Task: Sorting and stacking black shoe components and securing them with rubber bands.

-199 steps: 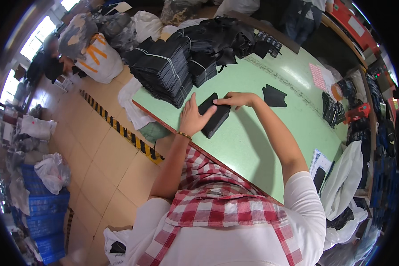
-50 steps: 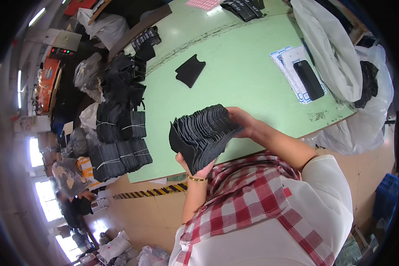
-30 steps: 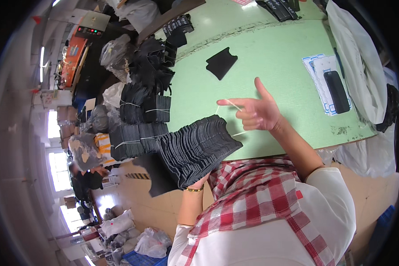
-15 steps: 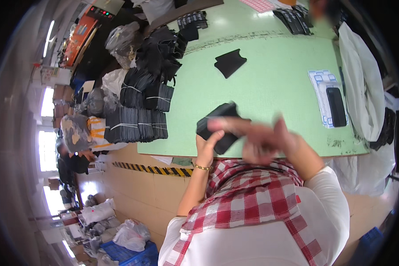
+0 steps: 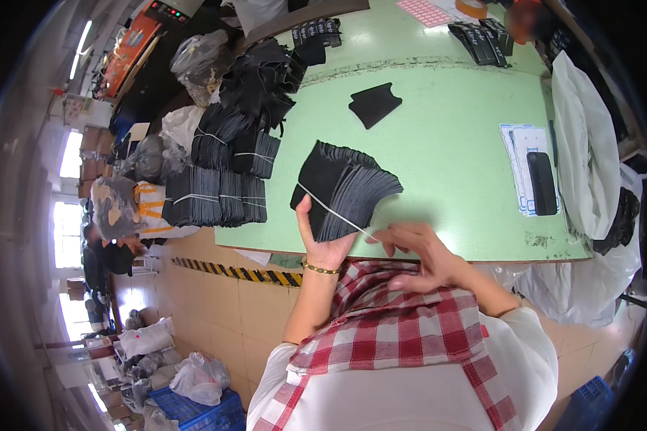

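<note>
A fanned stack of flat black fabric pieces (image 5: 346,188) stands on edge over the near part of the pale green table (image 5: 453,144), just in front of the person's chest. The left hand (image 5: 322,244) cups it from below, its grip closed around the lower edge with the thumb up against the near face. A thin pale elastic band (image 5: 334,212) runs slantwise across the stack; the right hand (image 5: 417,251) pinches its end, fingers narrow on the band just beside the stack's lower corner. The band seems to lie over only one face, so the bundling looks begun but not finished.

Farther out on the table lies a single folded black piece (image 5: 375,104), well apart. Along the left edge sit tied bundles of the same black pieces (image 5: 219,187), each already banded, which suggests much of the batch is done. To the right lie a dark phone on white sheets (image 5: 540,183) and a white plastic bag (image 5: 589,151).
</note>
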The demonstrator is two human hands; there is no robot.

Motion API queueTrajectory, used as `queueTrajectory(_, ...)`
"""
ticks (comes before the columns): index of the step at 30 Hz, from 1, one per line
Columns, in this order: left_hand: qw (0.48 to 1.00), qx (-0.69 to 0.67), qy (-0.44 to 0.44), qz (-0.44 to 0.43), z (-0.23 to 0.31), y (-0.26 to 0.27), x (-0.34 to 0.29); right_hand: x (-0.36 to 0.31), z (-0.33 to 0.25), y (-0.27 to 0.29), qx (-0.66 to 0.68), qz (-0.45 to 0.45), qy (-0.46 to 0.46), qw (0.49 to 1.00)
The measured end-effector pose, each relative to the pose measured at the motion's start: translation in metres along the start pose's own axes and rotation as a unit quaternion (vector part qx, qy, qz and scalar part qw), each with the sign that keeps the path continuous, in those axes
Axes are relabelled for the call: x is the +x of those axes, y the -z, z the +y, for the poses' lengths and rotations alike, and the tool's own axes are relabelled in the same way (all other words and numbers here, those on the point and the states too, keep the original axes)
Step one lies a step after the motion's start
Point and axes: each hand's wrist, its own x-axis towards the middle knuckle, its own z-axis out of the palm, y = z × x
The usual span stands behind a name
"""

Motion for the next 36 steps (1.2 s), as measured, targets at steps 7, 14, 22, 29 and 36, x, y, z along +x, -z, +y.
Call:
queueTrajectory(7,0.991,-0.049,-0.025,-0.121,0.042,-0.004,-0.026,-0.064,0.093,0.041,0.416,0.32,-0.346,0.778)
queueTrajectory(14,0.975,0.102,0.141,-0.139,0.021,-0.015,-0.048,0.101,0.091,0.06,0.636,0.038,-0.318,0.702)
queueTrajectory(22,0.954,0.165,0.222,-0.112,0.012,-0.014,-0.046,0.089,0.043,0.052,0.655,-0.105,-0.117,0.739)
queueTrajectory(29,0.99,0.14,0.024,-0.024,0.0,0.014,-0.016,-0.005,0.068,0.074,0.513,-0.097,-0.209,0.827)
queueTrajectory(36,0.661,0.691,-0.292,0.034,-0.051,0.033,0.021,0.014,0.012,0.017,0.265,-0.038,-0.241,0.933)
